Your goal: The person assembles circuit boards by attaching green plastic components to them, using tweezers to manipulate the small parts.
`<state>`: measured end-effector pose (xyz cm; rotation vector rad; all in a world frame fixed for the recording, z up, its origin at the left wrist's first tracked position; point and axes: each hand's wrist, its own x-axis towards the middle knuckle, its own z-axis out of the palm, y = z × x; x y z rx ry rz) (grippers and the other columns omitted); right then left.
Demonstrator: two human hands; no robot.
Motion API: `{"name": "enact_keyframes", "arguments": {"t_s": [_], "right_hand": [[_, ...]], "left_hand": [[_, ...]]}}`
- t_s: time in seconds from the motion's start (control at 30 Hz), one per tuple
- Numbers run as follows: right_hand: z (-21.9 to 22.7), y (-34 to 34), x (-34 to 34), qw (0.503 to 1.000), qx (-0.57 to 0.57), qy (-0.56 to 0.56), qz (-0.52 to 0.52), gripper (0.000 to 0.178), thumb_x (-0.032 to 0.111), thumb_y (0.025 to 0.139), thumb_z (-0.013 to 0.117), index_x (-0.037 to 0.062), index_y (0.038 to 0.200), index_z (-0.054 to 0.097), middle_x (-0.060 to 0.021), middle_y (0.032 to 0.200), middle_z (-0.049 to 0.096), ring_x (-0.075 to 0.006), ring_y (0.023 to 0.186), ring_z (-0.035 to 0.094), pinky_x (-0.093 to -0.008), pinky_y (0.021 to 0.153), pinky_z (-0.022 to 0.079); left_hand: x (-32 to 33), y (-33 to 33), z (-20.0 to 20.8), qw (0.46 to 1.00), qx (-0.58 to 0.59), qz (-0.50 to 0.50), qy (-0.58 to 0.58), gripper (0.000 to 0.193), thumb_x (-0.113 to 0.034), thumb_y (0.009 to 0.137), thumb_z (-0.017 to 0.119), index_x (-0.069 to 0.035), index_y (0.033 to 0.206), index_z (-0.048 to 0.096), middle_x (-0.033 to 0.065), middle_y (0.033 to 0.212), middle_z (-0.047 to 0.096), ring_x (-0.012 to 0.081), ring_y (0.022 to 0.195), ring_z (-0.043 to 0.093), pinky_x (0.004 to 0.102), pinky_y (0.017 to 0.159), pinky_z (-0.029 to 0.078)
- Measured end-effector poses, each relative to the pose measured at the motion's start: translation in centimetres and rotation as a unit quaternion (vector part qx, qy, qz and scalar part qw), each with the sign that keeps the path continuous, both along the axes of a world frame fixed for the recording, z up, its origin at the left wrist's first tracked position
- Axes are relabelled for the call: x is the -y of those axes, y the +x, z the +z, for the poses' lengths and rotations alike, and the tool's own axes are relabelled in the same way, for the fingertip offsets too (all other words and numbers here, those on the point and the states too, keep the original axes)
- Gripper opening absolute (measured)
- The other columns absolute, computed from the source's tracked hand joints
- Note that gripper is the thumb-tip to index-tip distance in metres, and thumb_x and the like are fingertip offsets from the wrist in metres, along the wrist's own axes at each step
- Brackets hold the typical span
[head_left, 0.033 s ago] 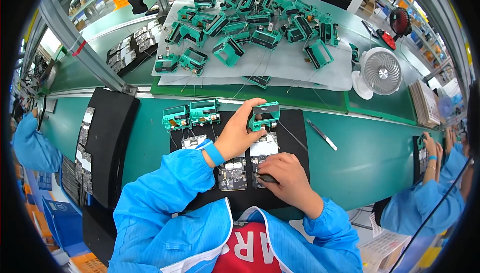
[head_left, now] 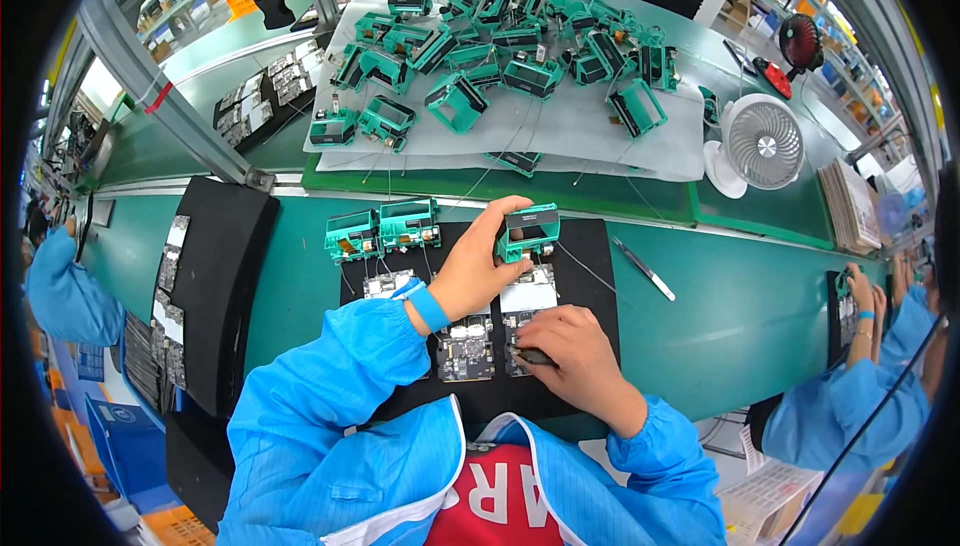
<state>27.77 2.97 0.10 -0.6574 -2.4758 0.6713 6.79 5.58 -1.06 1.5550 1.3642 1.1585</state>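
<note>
My left hand [head_left: 468,274] grips a green plastic housing [head_left: 530,230] with a dark window, thumb below and fingers along its left side. A thin wire trails from it to the right. Under it on a black foam mat [head_left: 585,291] lies a board with a pale silver plate [head_left: 528,291]. My right hand [head_left: 572,351] is closed over a circuit board [head_left: 513,331] nearer me; a dark rounded thing shows under its fingers, its kind unclear. Another circuit board [head_left: 466,351] lies just left. Two more green housings [head_left: 408,223] stand at the mat's far left edge, wired to boards.
White tweezers [head_left: 645,271] lie right of the mat. Beyond the bench rail, many green housings [head_left: 455,101] are heaped on white foam sheet [head_left: 600,151]. A white fan [head_left: 762,143] stands far right. A black foam stack [head_left: 222,286] bears boards at left. Co-workers sit on several sides.
</note>
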Motion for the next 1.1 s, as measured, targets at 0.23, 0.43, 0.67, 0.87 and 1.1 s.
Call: {"name": "enact_keyframes", "arguments": {"t_s": [0.23, 0.43, 0.67, 0.87, 1.1], "right_hand": [[-0.1, -0.1, 0.0, 1.000, 0.010, 0.006, -0.009, 0.027, 0.009, 0.069, 0.080, 0.0096, 0.091, 0.066, -0.0012, 0.100, 0.070, -0.0236, 0.103, 0.063, -0.0401, 0.091, 0.044], [-0.1, -0.2, 0.1, 1.000, 0.011, 0.012, -0.010, 0.027, 0.009, 0.068, 0.081, 0.0095, 0.091, 0.066, -0.0013, 0.101, 0.070, -0.0236, 0.103, 0.063, -0.0403, 0.091, 0.044], [0.0, -0.4, 0.1, 1.000, 0.021, 0.010, -0.014, 0.027, 0.008, 0.069, 0.080, 0.0095, 0.092, 0.066, -0.0010, 0.100, 0.069, -0.0236, 0.103, 0.062, -0.0407, 0.091, 0.044], [1.0, -0.3, -0.5, 0.999, 0.031, -0.016, 0.000, 0.028, 0.005, 0.072, 0.078, 0.0086, 0.098, 0.065, -0.0052, 0.104, 0.068, -0.0264, 0.102, 0.062, -0.0416, 0.090, 0.044], [2.4, 0.0, -4.5, 0.998, -0.006, 0.016, -0.068, 0.020, 0.007, 0.079, 0.074, 0.0043, 0.097, 0.065, -0.0111, 0.090, 0.067, -0.0310, 0.083, 0.065, -0.0391, 0.070, 0.052]], "left_hand": [[0.1, 0.3, 0.3, 1.000, 0.006, 0.007, -0.013, 0.074, 0.004, 0.079, 0.075, -0.018, 0.140, 0.041, 0.0099, 0.107, 0.056, 0.0155, 0.093, 0.060, 0.0288, 0.077, 0.054], [0.3, 0.6, 0.6, 0.999, 0.001, 0.029, -0.029, 0.071, 0.006, 0.077, 0.074, -0.016, 0.138, 0.044, 0.0089, 0.128, 0.052, 0.0218, 0.108, 0.061, 0.0318, 0.076, 0.057], [-0.2, 0.7, -0.5, 0.999, -0.018, 0.016, 0.033, 0.069, 0.003, 0.074, 0.072, -0.010, 0.136, 0.044, 0.0165, 0.130, 0.052, 0.0377, 0.121, 0.053, 0.0393, 0.103, 0.044], [-0.4, 0.8, -0.9, 0.995, -0.068, 0.010, 0.075, 0.071, 0.005, 0.076, 0.072, -0.012, 0.138, 0.041, 0.0189, 0.128, 0.051, 0.0417, 0.119, 0.052, 0.0437, 0.098, 0.047], [-0.2, 0.6, -1.4, 0.987, -0.100, -0.003, 0.129, 0.073, 0.007, 0.078, 0.070, -0.015, 0.140, 0.037, 0.0217, 0.118, 0.052, 0.0458, 0.110, 0.053, 0.0476, 0.092, 0.047]]}}
